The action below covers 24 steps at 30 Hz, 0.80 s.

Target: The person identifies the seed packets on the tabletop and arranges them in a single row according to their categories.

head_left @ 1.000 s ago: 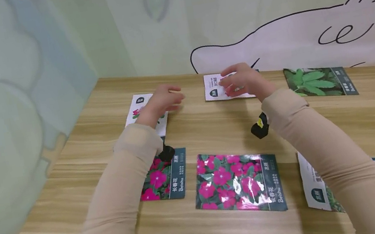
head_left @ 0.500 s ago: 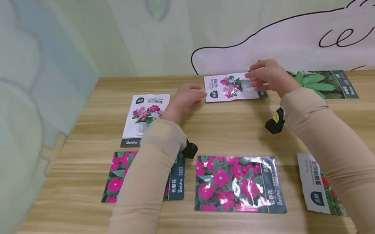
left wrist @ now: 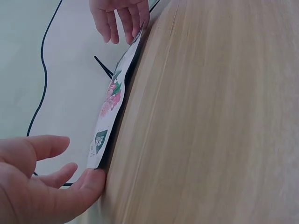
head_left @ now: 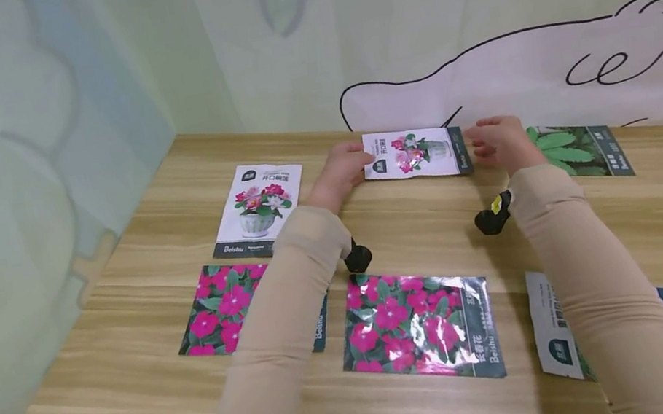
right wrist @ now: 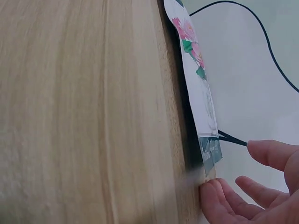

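A white seed packet with pink flowers in a pot (head_left: 418, 151) lies sideways at the table's back edge, between my two hands. My left hand (head_left: 340, 172) is at its left end. In the left wrist view one fingertip (left wrist: 96, 179) is right at the packet's end, the other fingers loosely bent. My right hand (head_left: 501, 140) is just past the dark right end of the packet. The right wrist view has its fingers (right wrist: 217, 198) spread and relaxed, a small gap from that end, with a fingertip down by the table.
Another white potted-flower packet (head_left: 254, 206) lies at the left. Two magenta-flower packets (head_left: 403, 331) are nearer, one partly under my left sleeve (head_left: 274, 335). A green-leaf packet (head_left: 577, 149) lies behind my right hand. My right sleeve covers part of another packet (head_left: 553, 331). A painted wall backs the table (head_left: 106, 402).
Both hands have moved right. My left hand has left the white packet at the left and reached the back packet's left end; my right hand has gone from over that packet to past its right end.
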Available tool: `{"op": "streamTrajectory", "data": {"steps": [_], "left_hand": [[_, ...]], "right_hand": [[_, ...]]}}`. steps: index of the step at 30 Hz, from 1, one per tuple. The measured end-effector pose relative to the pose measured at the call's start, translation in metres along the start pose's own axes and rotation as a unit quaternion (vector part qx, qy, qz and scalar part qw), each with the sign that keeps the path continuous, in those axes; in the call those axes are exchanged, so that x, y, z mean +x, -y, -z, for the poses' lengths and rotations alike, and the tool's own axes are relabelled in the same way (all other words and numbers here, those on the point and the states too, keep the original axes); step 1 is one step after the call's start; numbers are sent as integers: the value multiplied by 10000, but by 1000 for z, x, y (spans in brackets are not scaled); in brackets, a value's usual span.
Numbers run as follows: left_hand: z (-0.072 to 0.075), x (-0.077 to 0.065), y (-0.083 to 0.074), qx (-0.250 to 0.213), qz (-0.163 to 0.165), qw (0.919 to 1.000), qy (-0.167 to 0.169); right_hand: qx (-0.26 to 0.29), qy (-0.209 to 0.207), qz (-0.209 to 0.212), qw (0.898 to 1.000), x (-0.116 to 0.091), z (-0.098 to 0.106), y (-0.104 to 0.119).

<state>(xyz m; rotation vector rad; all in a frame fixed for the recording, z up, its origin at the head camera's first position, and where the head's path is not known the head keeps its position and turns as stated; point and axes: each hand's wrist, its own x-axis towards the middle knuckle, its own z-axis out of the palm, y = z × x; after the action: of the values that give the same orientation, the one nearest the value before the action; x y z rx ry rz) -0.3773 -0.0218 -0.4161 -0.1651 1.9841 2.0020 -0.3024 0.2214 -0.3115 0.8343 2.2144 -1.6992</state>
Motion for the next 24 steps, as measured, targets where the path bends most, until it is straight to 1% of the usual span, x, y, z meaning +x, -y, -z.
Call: {"op": "streamTrajectory", "data": {"steps": [1, 2, 4, 6, 7, 8, 9, 12, 14, 16, 18, 20, 22, 24], "left_hand": [[1, 19, 12, -97, -20, 10000, -15], [2, 30, 18, -147, 27, 9999, -68], [3, 42, 24, -229, 125, 9995, -156], [3, 45, 25, -329, 292, 9988, -223], [3, 44, 25, -351, 418, 9980, -305], [2, 45, 25, -377, 503, 9973, -374], [1, 43, 25, -385, 676, 9961, -410], [1, 49, 27, -470, 963, 9930, -496], [3, 52, 27, -550, 1142, 9910, -434], [6, 58, 27, -602, 1230, 9899, -370], [8, 62, 26, -642, 1391, 9877, -314], [12, 69, 29, -707, 1493, 9860, -236], [18, 78, 33, -901, 1579, 9833, -114], [25, 89, 39, -1203, 1649, 9789, 55]], "right_hand": [[55, 18, -75, 10000, 2, 0, 0], [148, 58, -140, 9998, 2, -1, 0], [313, 148, -226, 9991, 4, -3, 1], [376, 244, -252, 9987, 4, -5, 1], [355, 302, -261, 9986, 4, -5, 2], [291, 337, -272, 9986, 4, -5, 1], [231, 363, -284, 9987, 5, -5, 1], [86, 570, -296, 9979, 5, -4, 0], [43, 676, -297, 9973, 6, -2, -1], [117, 772, -320, 9964, 6, 0, -2], [118, 839, -314, 9959, 6, 2, -2], [162, 982, -322, 9945, 4, 3, -1], [193, 1203, -284, 9921, 2, 3, 1], [291, 1393, -261, 9895, -2, 3, 2]]}}
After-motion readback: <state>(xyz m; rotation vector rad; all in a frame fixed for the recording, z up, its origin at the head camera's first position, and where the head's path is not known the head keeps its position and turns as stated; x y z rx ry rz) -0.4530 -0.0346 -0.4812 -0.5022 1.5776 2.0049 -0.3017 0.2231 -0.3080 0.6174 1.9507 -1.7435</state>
